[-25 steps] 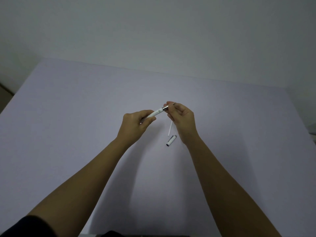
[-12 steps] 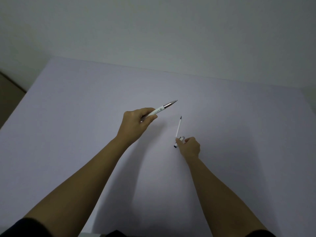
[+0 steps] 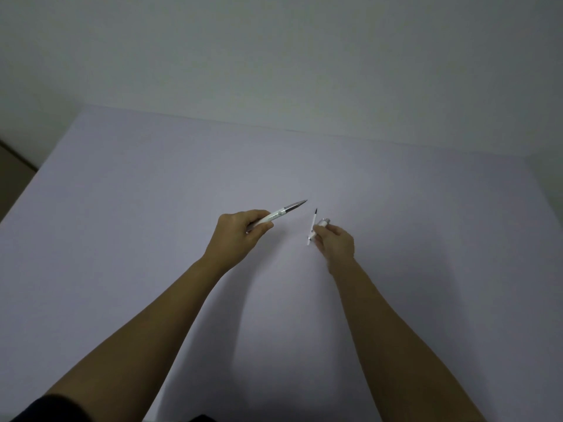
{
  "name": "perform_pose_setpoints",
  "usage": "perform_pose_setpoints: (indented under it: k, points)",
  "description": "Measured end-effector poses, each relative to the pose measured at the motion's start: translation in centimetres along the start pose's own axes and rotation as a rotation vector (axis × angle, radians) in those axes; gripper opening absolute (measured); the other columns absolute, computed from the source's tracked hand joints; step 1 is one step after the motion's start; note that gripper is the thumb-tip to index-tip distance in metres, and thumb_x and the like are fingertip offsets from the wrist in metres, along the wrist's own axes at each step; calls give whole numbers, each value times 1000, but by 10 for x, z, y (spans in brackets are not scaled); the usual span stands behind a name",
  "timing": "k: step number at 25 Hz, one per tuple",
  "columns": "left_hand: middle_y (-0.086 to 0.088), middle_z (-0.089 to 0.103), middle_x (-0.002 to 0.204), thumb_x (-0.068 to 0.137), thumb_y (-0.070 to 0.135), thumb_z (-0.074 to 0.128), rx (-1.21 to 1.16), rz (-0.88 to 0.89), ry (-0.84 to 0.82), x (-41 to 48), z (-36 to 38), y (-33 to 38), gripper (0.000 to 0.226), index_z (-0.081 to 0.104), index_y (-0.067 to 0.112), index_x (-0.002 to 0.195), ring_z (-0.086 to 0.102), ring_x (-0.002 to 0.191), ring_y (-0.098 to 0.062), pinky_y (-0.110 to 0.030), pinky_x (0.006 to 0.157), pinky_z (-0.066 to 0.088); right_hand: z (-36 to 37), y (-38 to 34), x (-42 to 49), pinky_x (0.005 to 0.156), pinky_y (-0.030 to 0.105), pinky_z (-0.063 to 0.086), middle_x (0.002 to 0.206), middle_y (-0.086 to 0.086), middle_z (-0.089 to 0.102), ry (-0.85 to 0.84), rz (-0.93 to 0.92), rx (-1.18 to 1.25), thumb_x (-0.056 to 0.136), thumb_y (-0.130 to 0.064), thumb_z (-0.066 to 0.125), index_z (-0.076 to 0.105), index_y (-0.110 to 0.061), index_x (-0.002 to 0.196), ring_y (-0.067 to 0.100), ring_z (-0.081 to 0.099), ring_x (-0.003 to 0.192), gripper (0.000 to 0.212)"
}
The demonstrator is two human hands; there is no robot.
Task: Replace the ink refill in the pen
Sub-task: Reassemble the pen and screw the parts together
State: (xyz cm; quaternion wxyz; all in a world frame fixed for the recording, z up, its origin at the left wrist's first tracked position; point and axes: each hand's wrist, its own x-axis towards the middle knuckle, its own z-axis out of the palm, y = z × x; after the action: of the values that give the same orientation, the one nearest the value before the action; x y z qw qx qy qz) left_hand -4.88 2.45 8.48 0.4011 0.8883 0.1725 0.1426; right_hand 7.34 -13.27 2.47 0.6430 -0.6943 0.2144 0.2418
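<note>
Down at the near edge, two bare forearms reaching out over a pale tabletop (image 3: 122, 208), a dark sleeve (image 3: 45, 409) just showing at the left. Further out, right hand (image 3: 335, 243) curled shut, pinching a small white pen cap (image 3: 324, 221) that pokes out past the fingertips, with a thin white ink refill (image 3: 312, 228) just beside the thumb (whether that refill is also caught in the grip or only lying on the tabletop under it, cannot tell from here). Refill's long axis running nearly straight away, dark tip at the far end, tilted a touch right. Across the gap, left hand (image 3: 240, 236) pressed around the white barrel of the pen (image 3: 281, 212), grip closed near the back half, silver nose cone already on and pointing up and to the right, toward the refill tip. Key relation now: cap lies right of the pen's silver point, well clear, not touching; pen axis aimed roughly at it. Right hand plainly the nearer one to the cap. Judging by the layout, capping looks like the next step: swing cap mouth round to face the cone, line up along that diagonal axis. Risk: misaligned cap skidding off the taper.
</note>
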Motion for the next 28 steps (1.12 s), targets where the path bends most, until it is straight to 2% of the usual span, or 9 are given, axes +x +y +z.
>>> perform_pose_setpoints:
  k: [2, 5, 9, 14, 17, 20, 24, 28]
  points:
    - [1, 61, 65, 86, 22, 63, 25, 3, -26, -1, 4, -2, 18, 70, 15, 101, 53, 62, 3, -8, 57, 37, 2, -16, -6, 71, 18, 52, 89, 10, 67, -98, -24, 162, 82, -5, 66, 63, -8, 85, 17, 65, 83, 5]
    - [1, 59, 63, 86, 21, 62, 40, -2, -38, 0, 5, -2, 18, 70, 14, 101, 53, 60, 2, -7, 56, 37, 3, -36, -17, 67, 12, 54, 86, 3, 66, -189, -76, 289, 86, -7, 64, 63, -12, 83, 7, 64, 78, 5]
    - [-1, 60, 64, 87, 21, 62, 62, -24, -31, 2, 2, -2, 19, 69, 13, 101, 47, 50, -9, -8, 55, 36, 5, -45, -26, 70, 11, 55, 88, 0, 67, -267, -113, 351, 87, -11, 62, 66, -13, 86, 1, 68, 74, 4]
    - [-1, 60, 65, 87, 22, 61, 81, -30, -36, 3, -1, -2, 20, 69, 13, 103, 48, 54, -16, -9, 52, 33, 9, -47, -34, 69, 11, 54, 90, -1, 68, -326, -137, 310, 88, -13, 62, 66, -13, 89, 3, 66, 83, 4]
    - [0, 60, 65, 87, 23, 61, 93, -16, -45, 2, -2, -1, 20, 69, 14, 103, 46, 51, -10, -9, 50, 30, 13, -45, -41, 75, 13, 53, 88, -1, 68, -370, -170, 231, 88, -11, 62, 65, -10, 92, 5, 66, 87, 5]
    - [1, 61, 66, 87, 22, 62, 88, 5, -35, 3, 0, 2, 21, 69, 13, 104, 45, 50, -6, -9, 49, 32, 17, -39, -47, 75, 15, 53, 88, 1, 70, -408, -221, 143, 86, -12, 64, 63, -3, 102, 7, 66, 88, 18]
    - [-5, 61, 63, 86, 19, 62, 75, 0, -4, 0, 4, 6, 20, 69, 10, 103, 43, 48, -10, -11, 50, 29, 20, -37, -49, 74, 15, 54, 92, 5, 70, -410, -241, 101, 86, -13, 64, 64, 1, 104, 10, 67, 91, 22]
    - [-6, 64, 65, 87, 22, 61, 106, 15, -40, -2, 6, 8, 20, 69, 11, 102, 49, 51, -14, -18, 53, 36, 19, -39, -44, 75, 15, 54, 96, 7, 71, -400, -257, 39, 85, -16, 66, 67, 1, 104, 15, 68, 96, 25]
